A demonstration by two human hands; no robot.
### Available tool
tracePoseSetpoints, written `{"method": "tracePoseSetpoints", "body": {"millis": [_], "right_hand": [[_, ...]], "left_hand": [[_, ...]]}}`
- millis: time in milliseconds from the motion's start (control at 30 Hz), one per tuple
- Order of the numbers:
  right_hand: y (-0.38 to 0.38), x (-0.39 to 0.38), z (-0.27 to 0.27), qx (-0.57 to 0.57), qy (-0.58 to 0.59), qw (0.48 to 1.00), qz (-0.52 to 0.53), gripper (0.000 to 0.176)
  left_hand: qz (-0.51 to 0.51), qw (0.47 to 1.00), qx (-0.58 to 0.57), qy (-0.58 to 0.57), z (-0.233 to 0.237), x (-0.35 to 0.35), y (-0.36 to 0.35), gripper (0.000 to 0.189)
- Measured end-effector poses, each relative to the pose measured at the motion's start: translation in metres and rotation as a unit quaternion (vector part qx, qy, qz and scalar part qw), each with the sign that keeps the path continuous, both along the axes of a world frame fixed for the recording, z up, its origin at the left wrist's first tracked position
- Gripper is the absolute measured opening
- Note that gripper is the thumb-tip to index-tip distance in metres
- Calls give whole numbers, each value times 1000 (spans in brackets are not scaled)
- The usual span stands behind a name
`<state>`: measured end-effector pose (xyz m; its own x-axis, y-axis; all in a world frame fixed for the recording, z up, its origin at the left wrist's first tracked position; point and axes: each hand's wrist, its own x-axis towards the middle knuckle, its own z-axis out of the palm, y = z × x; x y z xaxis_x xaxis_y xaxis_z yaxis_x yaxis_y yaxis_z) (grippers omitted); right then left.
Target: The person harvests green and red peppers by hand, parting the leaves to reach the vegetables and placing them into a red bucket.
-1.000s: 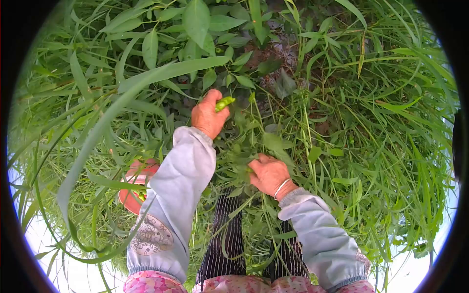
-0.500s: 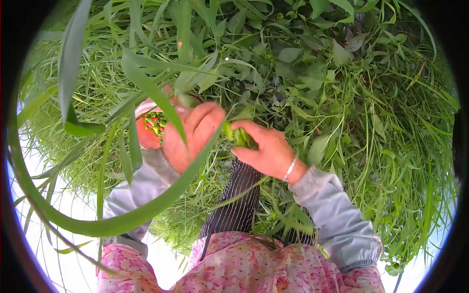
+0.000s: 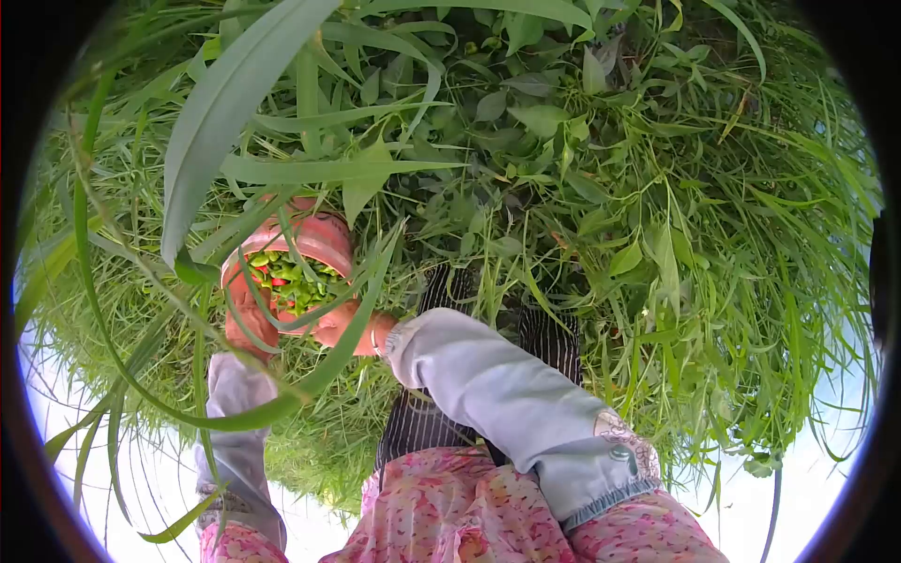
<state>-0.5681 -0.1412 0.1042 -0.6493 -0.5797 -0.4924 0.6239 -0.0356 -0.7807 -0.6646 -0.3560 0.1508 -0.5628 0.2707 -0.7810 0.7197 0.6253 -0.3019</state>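
Observation:
A reddish-pink bucket (image 3: 324, 239) stands tilted toward me among the grass, with green and a few red chili peppers (image 3: 298, 286) inside it. My left hand (image 3: 246, 314) grips the bucket's left side, partly covered by long leaves. At the near rim is my right hand (image 3: 347, 324), a bracelet on its wrist. Its fingers are curled against the bucket and partly hidden behind a leaf blade. No peppers show in either hand.
Long, broad grass blades (image 3: 239, 113) hang close in front of the camera and cross the bucket. Leafy plants (image 3: 554, 122) fill the middle and right. My striped trouser legs (image 3: 422, 422) stand in the growth below a pink floral garment (image 3: 432, 497).
My right hand has swung left from the plants to the bucket; the green peppers it held no longer show in it. My left hand has moved down and left onto the bucket's side.

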Motion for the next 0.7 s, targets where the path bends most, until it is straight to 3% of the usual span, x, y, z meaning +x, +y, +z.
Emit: {"method": "tracePoseSetpoints", "body": {"millis": [33, 100, 167, 300, 367, 467, 533, 567, 667, 700], "right_hand": [[29, -1, -4, 8, -31, 997, 71, 44], [74, 14, -7, 160, -45, 984, 71, 34], [117, 39, -12, 366, 121, 920, 70, 36], [213, 68, 1, 532, 188, 820, 93, 58], [250, 74, 2, 574, 177, 799, 42, 66], [294, 61, 19, 520, 172, 830, -103, 76], [317, 49, 21, 488, 32, 844, -222, 84], [330, 47, 12, 464, -5, 832, -305, 86], [367, 65, -33, 456, -53, 790, -407, 80], [370, 67, -24, 495, -67, 787, -363, 79]], "left_hand": [[34, 999, -4, -18, -10, 1, -4, 41], [51, 996, -15, -77, -14, 14, 10, 39], [2, 987, 11, -160, 13, 28, 81, 37], [2, 925, 319, -207, 12, 52, 183, 33], [-25, 870, 458, -182, 6, 51, 231, 33], [-122, 818, 551, -109, 21, 12, 306, 41], [-148, 811, 564, -49, 27, -21, 333, 50], [-168, 812, 559, -8, 32, -41, 340, 53], [-185, 869, 450, 88, 38, -92, 329, 65], [-173, 884, 422, 100, 38, -103, 317, 67]]}}
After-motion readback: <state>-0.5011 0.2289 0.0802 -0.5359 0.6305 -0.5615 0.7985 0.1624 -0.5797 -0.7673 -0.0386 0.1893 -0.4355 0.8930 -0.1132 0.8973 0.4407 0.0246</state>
